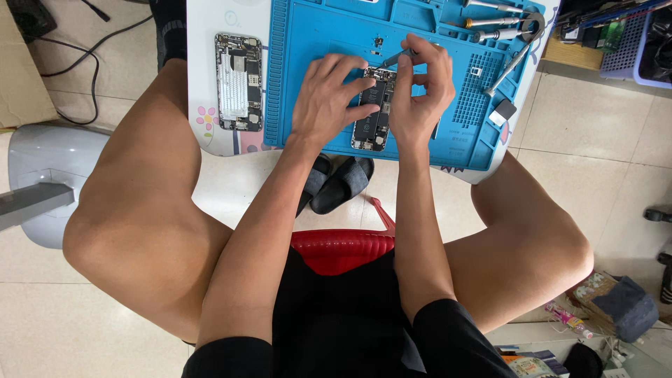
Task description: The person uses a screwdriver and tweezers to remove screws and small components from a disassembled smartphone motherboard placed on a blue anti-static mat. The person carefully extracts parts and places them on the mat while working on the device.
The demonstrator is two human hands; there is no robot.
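I observe an opened phone body (372, 112) lying flat on the blue repair mat (315, 42), near the mat's front edge, its internals facing up. My left hand (330, 94) rests on the phone's left side, fingers spread and curled down, with the fingertips pressing the chassis to steady it; it grips nothing. My right hand (420, 91) is closed in a pinch around a slim metal tool (396, 58), which looks like tweezers or a fine driver, though I cannot tell which; its tip points down at the upper end of the phone, where the small components sit. A second phone housing (239, 82), also opened, lies apart to the left on the white tabletop (203, 42), just beside the mat. Several metal drivers and tweezers (500, 28) lie at the mat's far right corner, well apart from the hands. A red stool (343, 248) shows below, and black slippers (336, 183) sit on the floor beneath the table. In my judgement the step in hand is fine work on a part at the top of the opened phone. The next move calls for a steady left hand, a light and precise tool tip, and care not to lose any small part.
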